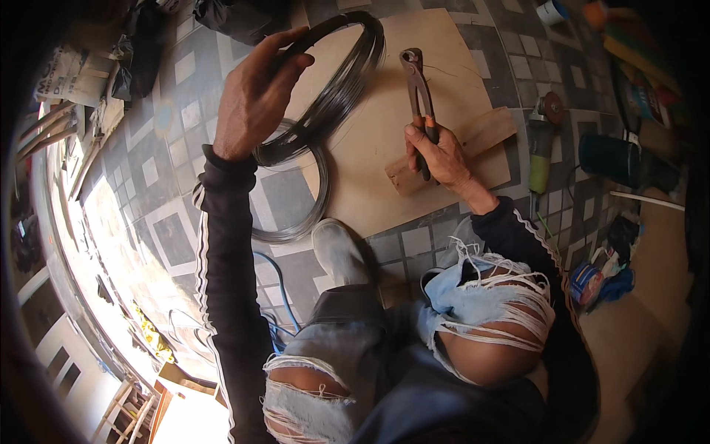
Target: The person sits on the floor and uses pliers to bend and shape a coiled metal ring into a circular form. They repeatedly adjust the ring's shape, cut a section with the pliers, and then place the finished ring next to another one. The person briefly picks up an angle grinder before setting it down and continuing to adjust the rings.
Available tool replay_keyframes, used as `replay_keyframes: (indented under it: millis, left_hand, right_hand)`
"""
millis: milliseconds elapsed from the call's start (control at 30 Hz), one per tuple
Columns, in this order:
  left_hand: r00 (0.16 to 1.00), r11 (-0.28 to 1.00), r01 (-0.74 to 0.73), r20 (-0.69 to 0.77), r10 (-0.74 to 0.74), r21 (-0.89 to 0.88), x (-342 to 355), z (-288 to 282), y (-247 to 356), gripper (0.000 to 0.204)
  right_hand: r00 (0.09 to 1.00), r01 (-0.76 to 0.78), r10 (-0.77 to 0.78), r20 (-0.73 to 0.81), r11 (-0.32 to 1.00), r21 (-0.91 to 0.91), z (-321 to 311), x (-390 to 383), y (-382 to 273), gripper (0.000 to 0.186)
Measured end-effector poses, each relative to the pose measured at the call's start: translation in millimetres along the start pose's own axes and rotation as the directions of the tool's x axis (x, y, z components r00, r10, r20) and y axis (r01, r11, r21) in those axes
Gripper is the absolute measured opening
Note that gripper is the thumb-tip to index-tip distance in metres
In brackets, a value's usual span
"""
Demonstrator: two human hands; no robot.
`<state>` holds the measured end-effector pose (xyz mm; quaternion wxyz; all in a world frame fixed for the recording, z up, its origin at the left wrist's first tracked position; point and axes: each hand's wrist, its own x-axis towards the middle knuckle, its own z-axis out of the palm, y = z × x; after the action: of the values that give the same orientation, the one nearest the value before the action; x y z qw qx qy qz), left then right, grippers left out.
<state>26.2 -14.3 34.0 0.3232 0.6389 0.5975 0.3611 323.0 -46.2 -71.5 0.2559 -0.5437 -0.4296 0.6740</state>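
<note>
In the head view, the left hand (pixel 251 103) is grasping the upper left of a dark wire coil (pixel 344 92), its fingers curling around the strands and tilting the loop. The coil's lower end is overlapping another wire loop (pixel 324 196), which is lying partly on the tiled floor (pixel 166 229); whether the two are joined, I can't tell. The right hand (pixel 444 159) is clenching the orange-and-black handles of some pincers (pixel 416 85), their head pointing away from the person, above a pale board (pixel 436 37). A short plank (pixel 488 135) is lying on that board, just beneath the right hand. Farther right, a green-handled grinder (pixel 541 148) is resting on the floor.
</note>
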Motion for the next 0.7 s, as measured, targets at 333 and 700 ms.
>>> replay_keyframes:
  millis: [333,700]
  left_hand:
    - [0.997,0.995,-0.040,-0.057,0.046,0.092,-2,-21,23,0.045]
    - [0.990,0.993,-0.070,-0.129,0.058,-0.092,-62,-37,122,0.052]
  right_hand:
    - [0.968,-0.099,-0.085,-0.235,0.732,-0.674,-144,143,-29,0.072]
    - [0.666,0.745,-0.738,0.109,0.651,-0.147,-19,102,-50,0.082]
